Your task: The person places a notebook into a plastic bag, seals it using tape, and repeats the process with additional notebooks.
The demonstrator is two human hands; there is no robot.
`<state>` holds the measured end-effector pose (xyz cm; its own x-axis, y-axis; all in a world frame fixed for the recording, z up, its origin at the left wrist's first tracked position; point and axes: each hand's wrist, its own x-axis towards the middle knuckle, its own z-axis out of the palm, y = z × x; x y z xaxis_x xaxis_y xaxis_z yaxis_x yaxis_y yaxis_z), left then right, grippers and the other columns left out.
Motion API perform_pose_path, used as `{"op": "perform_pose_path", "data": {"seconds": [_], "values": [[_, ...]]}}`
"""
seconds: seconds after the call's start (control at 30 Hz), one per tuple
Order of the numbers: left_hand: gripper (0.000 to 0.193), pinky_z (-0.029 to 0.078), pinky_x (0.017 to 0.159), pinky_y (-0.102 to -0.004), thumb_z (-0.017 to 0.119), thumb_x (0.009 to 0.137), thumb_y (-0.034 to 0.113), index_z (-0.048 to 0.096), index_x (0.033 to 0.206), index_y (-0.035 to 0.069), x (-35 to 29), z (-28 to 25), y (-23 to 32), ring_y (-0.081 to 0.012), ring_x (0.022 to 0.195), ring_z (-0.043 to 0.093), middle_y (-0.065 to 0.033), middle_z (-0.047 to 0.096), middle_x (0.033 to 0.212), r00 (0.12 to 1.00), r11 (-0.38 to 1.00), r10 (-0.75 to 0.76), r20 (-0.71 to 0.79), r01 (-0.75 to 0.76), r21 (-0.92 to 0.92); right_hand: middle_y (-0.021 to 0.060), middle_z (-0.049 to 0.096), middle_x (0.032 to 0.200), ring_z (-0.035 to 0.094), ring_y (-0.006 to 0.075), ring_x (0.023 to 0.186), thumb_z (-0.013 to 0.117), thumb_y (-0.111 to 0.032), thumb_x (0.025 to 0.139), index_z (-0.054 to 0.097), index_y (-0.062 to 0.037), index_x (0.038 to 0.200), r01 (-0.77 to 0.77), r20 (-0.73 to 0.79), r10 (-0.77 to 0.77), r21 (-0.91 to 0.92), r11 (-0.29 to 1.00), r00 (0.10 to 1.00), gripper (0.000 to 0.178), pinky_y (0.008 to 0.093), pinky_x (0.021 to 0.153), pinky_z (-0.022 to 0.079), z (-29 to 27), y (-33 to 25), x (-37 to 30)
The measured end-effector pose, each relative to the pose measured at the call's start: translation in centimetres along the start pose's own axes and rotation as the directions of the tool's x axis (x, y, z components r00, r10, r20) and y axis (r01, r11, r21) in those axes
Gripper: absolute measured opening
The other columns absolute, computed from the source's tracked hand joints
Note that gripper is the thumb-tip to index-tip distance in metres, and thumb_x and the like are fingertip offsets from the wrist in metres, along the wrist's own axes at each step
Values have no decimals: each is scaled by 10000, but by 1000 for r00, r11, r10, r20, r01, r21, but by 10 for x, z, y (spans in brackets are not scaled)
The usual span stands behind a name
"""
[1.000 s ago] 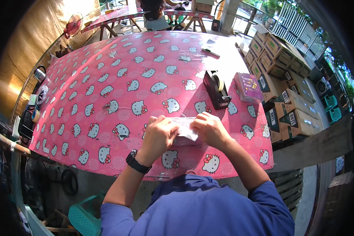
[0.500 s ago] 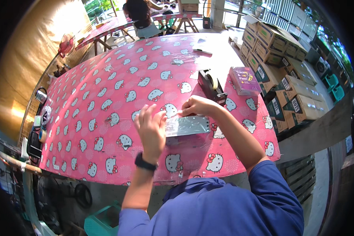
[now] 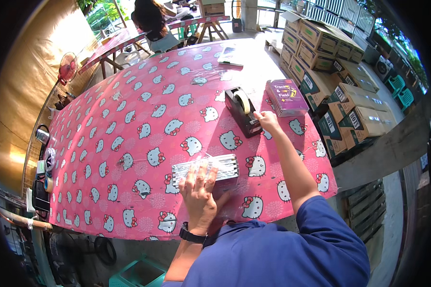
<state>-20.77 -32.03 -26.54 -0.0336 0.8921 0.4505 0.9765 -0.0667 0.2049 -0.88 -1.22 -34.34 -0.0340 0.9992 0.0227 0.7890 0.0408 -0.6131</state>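
A shiny silver block (image 3: 227,166) with dark-and-white striped edges, perhaps a wrapped stack, lies near the table's front edge. My left hand (image 3: 199,191) rests on it, fingers stretched over its top and thumb spread at the near side. At the cutting end of a black tape dispenser (image 3: 247,125), my right hand (image 3: 269,121) is closed in a pinch. The tape end between those fingers is too small to see clearly. A roll of clear tape (image 3: 243,101) sits in the dispenser.
Purple booklets (image 3: 288,98) are stacked right of the dispenser on the pink cat-patterned tablecloth (image 3: 129,167). A white pad-like item (image 3: 231,56) lies at the far side. Cartons (image 3: 354,115) are piled right of the table. Another person (image 3: 151,19) sits beyond it.
My right hand has left the silver block and reached right to the tape dispenser. My left hand has come down flat onto the block, which now sits tilted and nearer me.
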Motion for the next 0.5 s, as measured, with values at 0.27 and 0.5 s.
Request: {"op": "perform_pose_path", "data": {"seconds": [0.27, 0.5], "values": [[722, 212, 1016, -528, 712, 668, 515, 506, 1284, 201, -1, -9, -4, -330, 1277, 317, -70, 422, 1379, 998, 998, -60, 3, 60, 34, 115, 621, 696, 578, 171, 611, 645, -212, 804, 626, -3, 731, 165, -118, -124, 471, 867, 985, 223, 343, 557, 446, -1, 8, -48], [809, 224, 1012, -487, 782, 560, 467, 507, 1286, 238, 6, -14, -1, -323, 1242, 338, -36, 426, 1362, 997, 997, -45, 62, 48, -54, -47, 477, 663, 379, 31, 532, 619, -138, 862, 576, -81, 805, -533, 704, -245, 680, 503, 667, 92, 181, 462, 283, 23, -32, -70]]}}
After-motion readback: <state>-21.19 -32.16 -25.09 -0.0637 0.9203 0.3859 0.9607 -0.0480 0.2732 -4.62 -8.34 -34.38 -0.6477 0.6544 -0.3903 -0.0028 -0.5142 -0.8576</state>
